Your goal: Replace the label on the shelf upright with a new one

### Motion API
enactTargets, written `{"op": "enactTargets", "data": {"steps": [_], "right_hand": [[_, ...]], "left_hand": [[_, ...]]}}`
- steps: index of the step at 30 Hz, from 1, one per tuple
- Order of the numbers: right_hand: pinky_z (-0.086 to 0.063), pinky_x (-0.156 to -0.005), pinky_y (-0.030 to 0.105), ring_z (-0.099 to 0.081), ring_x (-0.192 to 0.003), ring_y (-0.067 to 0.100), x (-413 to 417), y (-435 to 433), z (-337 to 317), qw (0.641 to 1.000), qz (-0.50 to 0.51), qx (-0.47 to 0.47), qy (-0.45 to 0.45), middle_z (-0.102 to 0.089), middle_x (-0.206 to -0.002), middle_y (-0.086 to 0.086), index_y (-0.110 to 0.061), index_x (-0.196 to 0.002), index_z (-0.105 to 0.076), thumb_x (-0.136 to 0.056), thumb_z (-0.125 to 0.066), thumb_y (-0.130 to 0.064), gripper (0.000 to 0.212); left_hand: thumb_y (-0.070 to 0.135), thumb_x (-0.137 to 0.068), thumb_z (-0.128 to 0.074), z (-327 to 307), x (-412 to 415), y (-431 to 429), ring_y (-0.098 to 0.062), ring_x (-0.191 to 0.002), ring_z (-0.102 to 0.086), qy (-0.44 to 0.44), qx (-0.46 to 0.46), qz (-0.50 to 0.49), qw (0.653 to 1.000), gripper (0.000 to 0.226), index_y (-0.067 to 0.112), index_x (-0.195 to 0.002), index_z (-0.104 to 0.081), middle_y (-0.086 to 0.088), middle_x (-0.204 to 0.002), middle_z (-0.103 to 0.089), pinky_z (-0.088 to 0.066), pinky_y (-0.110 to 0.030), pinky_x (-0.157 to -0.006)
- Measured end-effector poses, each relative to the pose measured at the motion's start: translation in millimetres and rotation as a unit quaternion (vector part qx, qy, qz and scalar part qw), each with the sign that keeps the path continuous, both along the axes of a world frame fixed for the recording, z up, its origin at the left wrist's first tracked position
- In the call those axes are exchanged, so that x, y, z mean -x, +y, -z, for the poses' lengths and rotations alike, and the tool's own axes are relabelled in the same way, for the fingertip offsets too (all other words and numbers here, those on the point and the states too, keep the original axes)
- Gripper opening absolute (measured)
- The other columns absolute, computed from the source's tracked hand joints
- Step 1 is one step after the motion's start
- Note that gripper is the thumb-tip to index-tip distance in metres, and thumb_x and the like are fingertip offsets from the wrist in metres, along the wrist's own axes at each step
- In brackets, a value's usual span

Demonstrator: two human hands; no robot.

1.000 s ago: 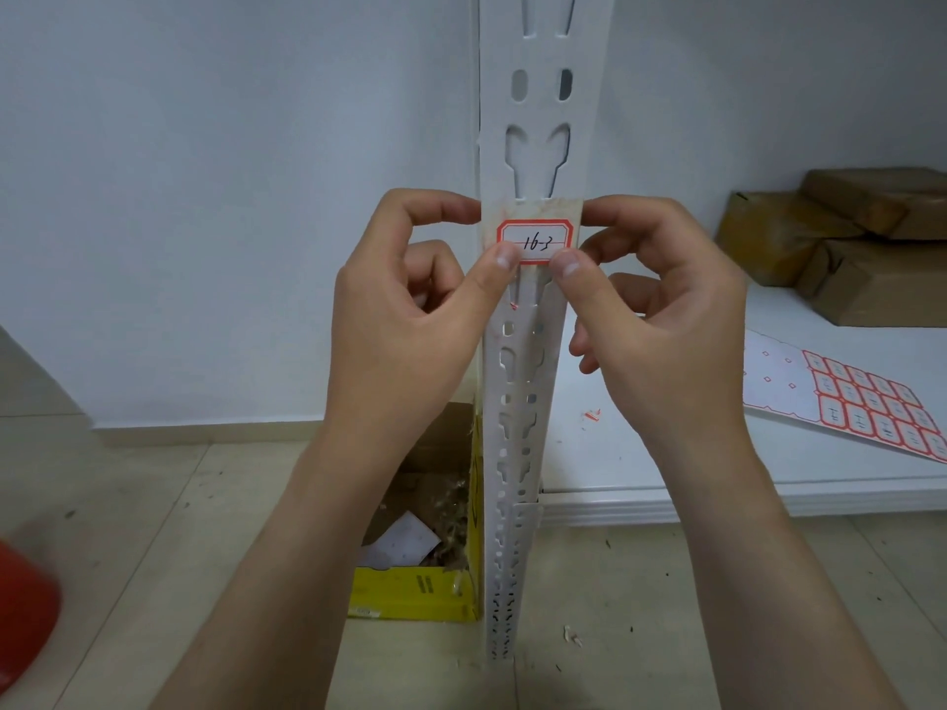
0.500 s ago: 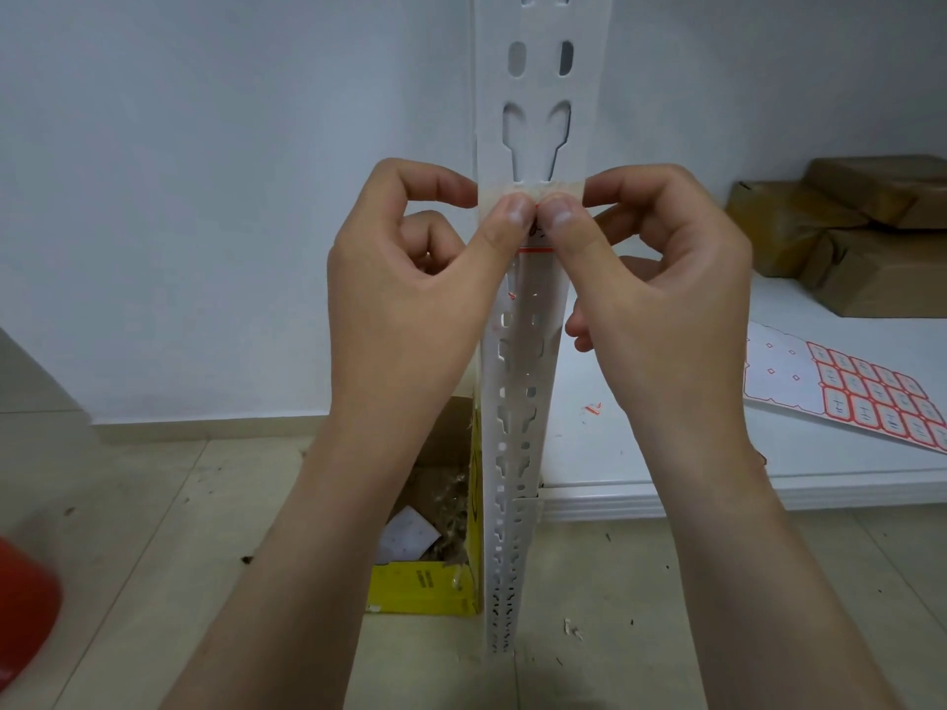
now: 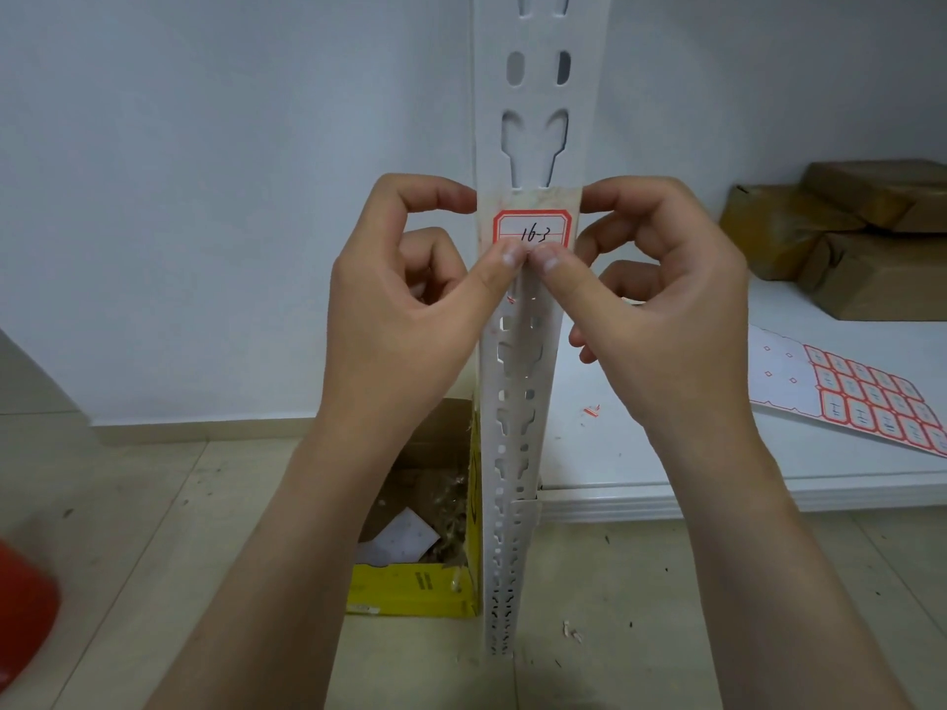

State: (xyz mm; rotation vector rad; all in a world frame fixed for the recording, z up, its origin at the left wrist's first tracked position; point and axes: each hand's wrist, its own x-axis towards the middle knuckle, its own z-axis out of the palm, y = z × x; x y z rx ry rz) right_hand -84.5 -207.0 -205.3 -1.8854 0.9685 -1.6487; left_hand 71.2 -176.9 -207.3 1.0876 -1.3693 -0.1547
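A white slotted shelf upright (image 3: 528, 120) runs from the top of the view down to the floor. On its front face sticks a red-bordered white label (image 3: 533, 229) with "16-3" written on it, over a yellowish patch of old glue. My left hand (image 3: 405, 310) and my right hand (image 3: 661, 310) flank the upright. Both thumbs press side by side on the label's lower edge. Each forefinger curls against a side of the upright at the label's top. The bottom strip of the label is hidden under the thumbs.
A white shelf board (image 3: 717, 463) lies to the right with a sheet of red-bordered labels (image 3: 861, 397) and brown wrapped parcels (image 3: 850, 238). A yellow cardboard box (image 3: 410, 591) with paper scraps stands on the tiled floor left of the upright. A red object (image 3: 20, 607) is at the far left edge.
Half a second ago both thumbs covered the label's middle. They have slid down to its lower edge, so the "16-3" shows again.
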Motion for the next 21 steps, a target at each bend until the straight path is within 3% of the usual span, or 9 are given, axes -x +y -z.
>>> {"op": "enactTargets", "data": {"steps": [4,7,13,16,18,21], "right_hand": [[-0.057,-0.051,0.044,-0.065,-0.058,0.027,3,-4,3,1.0,-0.016,-0.01,-0.019,-0.071,-0.096,-0.001,-0.025,-0.115,-0.065,-0.098,-0.074,-0.024,0.019],[-0.056,-0.05,0.047,-0.064,-0.054,0.026,2,-3,4,0.999,-0.021,-0.02,-0.034,-0.071,-0.095,0.001,-0.021,-0.115,-0.068,-0.1,-0.071,-0.022,0.015],[-0.056,-0.048,0.048,-0.064,-0.054,0.031,-6,3,-2,0.998,0.001,-0.037,-0.057,-0.068,-0.084,-0.006,-0.033,-0.1,-0.066,-0.1,-0.071,-0.03,0.007],[-0.058,-0.044,0.036,-0.066,-0.055,0.026,-4,7,-5,0.997,-0.01,-0.049,-0.053,-0.068,-0.087,-0.007,-0.033,-0.101,-0.065,-0.1,-0.071,-0.031,0.007],[-0.055,-0.043,0.025,-0.067,-0.056,0.025,-2,7,-4,0.997,-0.015,-0.07,-0.041,-0.069,-0.089,-0.005,-0.028,-0.105,-0.067,-0.099,-0.073,-0.03,0.009],[-0.062,-0.055,0.044,-0.068,-0.062,0.03,10,18,-5,0.995,0.002,-0.094,0.024,-0.071,-0.091,-0.011,-0.032,-0.106,-0.07,-0.097,-0.075,-0.03,0.011]], "left_hand": [[0.03,-0.098,-0.073,1,-1,0,-0.024,-0.055,-0.06,0.002,-0.002,0.002,1.0,0.025,0.024,-0.116,-0.056,-0.004,-0.062,-0.061,-0.052,-0.024,-0.055],[0.028,-0.099,-0.071,3,-2,0,-0.014,-0.051,-0.053,0.016,-0.003,0.008,1.0,0.021,0.024,-0.114,-0.057,0.001,-0.058,-0.056,-0.047,-0.023,-0.053],[0.034,-0.101,-0.068,-1,8,-1,-0.015,-0.048,-0.051,0.055,0.003,-0.013,0.998,0.012,0.027,-0.104,-0.059,-0.015,-0.061,-0.058,-0.046,-0.021,-0.051],[0.034,-0.102,-0.066,-2,12,0,-0.032,-0.05,-0.054,0.075,-0.001,-0.005,0.997,0.012,0.026,-0.104,-0.058,-0.023,-0.065,-0.061,-0.047,-0.029,-0.049],[0.032,-0.103,-0.065,1,11,0,-0.027,-0.048,-0.051,0.073,-0.009,0.003,0.997,0.011,0.025,-0.108,-0.057,-0.025,-0.066,-0.063,-0.045,-0.028,-0.048],[0.028,-0.102,-0.067,6,9,11,-0.019,-0.051,-0.053,0.052,-0.036,-0.005,0.998,0.016,0.025,-0.117,-0.061,-0.017,-0.066,-0.063,-0.05,-0.028,-0.053]]}}
